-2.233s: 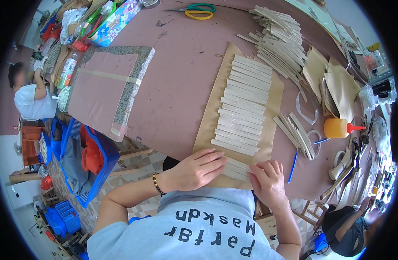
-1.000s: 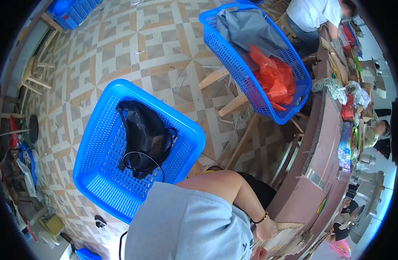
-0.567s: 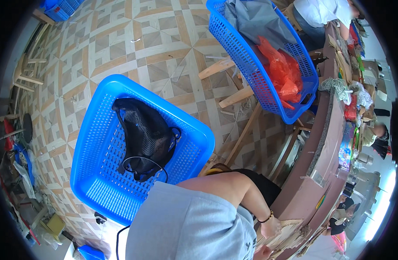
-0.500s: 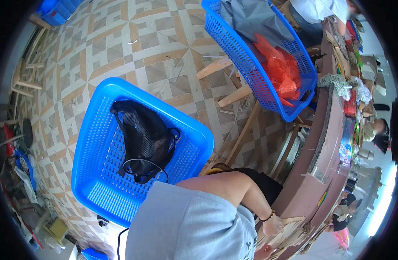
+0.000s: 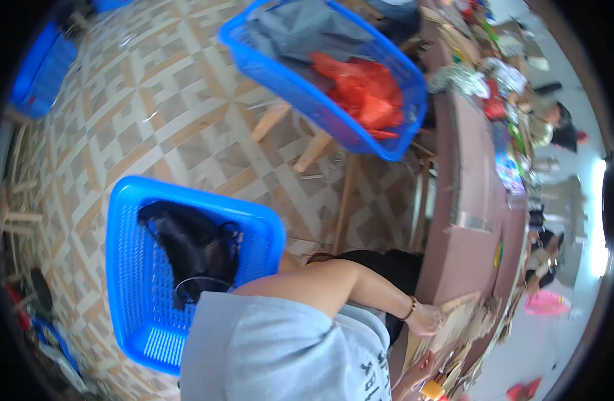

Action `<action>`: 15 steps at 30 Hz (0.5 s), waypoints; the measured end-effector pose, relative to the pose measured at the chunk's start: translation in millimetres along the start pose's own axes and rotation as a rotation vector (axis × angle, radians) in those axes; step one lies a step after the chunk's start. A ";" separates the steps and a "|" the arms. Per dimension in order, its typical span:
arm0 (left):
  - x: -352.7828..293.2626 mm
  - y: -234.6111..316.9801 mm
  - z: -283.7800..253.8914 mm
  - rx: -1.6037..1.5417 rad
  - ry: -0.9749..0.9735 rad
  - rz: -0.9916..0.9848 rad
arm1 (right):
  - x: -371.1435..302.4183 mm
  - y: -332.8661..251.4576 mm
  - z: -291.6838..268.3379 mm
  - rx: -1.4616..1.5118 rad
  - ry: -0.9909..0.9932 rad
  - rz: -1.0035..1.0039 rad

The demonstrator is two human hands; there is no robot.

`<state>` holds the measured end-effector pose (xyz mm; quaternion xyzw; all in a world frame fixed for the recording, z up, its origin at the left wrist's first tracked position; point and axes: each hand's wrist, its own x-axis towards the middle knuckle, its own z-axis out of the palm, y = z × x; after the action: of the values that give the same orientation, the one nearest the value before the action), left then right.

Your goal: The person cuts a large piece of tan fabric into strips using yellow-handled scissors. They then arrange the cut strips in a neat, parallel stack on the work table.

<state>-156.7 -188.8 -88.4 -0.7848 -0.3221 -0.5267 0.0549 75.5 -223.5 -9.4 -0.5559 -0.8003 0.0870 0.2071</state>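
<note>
My left hand (image 5: 424,320), with a beaded bracelet at the wrist, is at the edge of the brownish table. Its fingers are curled down against a tan, thin, ridged sheet (image 5: 459,309); what lies between them is hidden. Lower in the picture, my right hand (image 5: 422,367) has its fingers bent inward beside the same tan material. I cannot make out anything inside it. Close to that hand is a small orange-yellow object (image 5: 432,389), blurred and partly cut off by the picture's rim.
A blue basket (image 5: 196,189) with a black bag (image 5: 193,247) stands behind my left arm. Another blue basket (image 5: 300,89), holding grey cloth and red plastic bags (image 5: 370,93), rests on wooden legs. Clutter lines the table (image 5: 464,167). Other people sit beyond it.
My view has turned, shifting the baskets left and the table's clutter. The orange-yellow object now shows near my right hand. My left hand stays at the tan sheet.
</note>
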 end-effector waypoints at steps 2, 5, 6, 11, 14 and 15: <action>-1.6 10.8 -12.7 -0.015 0.002 0.011 | -15.6 12.2 8.9 0.108 0.094 0.051; -3.1 14.3 -22.2 -0.114 -0.003 -0.034 | -20.7 18.5 18.6 0.190 0.190 0.071; -4.1 13.3 -19.6 -0.111 -0.018 -0.054 | -20.8 16.9 18.9 0.207 0.211 0.073; 8.9 23.3 -50.0 -0.130 -0.138 -0.100 | -23.0 -18.2 7.2 0.183 0.243 0.008; 7.5 18.8 -63.5 -0.121 -0.231 -0.126 | -19.2 -20.9 14.8 0.190 0.243 -0.037; 6.7 18.4 -65.4 -0.126 -0.249 -0.123 | -20.2 -23.8 14.5 0.175 0.234 -0.045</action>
<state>-196.5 -228.1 -49.2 -0.8247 -0.3400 -0.4469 -0.0673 54.9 -249.7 -18.3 -0.5241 -0.7722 0.0864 0.3486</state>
